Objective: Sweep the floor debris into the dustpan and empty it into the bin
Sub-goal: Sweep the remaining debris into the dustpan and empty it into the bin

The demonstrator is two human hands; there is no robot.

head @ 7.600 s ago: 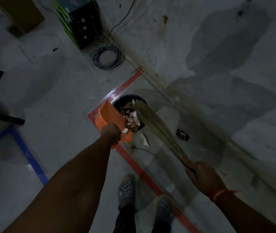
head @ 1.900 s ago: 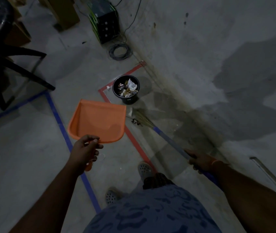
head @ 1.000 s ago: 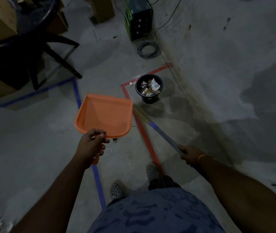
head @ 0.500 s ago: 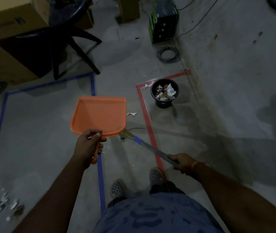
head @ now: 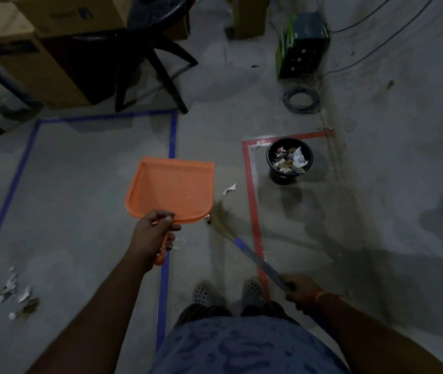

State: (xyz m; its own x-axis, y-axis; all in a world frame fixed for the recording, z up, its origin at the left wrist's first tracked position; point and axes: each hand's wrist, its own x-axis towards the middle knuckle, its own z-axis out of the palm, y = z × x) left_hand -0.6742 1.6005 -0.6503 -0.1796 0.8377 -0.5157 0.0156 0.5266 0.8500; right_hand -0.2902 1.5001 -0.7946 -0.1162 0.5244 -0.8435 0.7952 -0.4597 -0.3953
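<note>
The scene is dim and grainy, colours muted except the orange dustpan (head: pixel 173 193). Soft, dark shadows spread over the concrete floor (head: pixel 80 184) at right. Wide-angle bending curves the tape lines toward the edges. The broom (head: pixel 223 220) bristles are smeared with blur.

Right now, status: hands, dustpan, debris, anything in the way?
Left hand grips dustpan, pan looks empty. Right hand grips broom. Bin holds trash. Debris pile on floor far left; paper scrap near bin. Nothing blocking.
</note>
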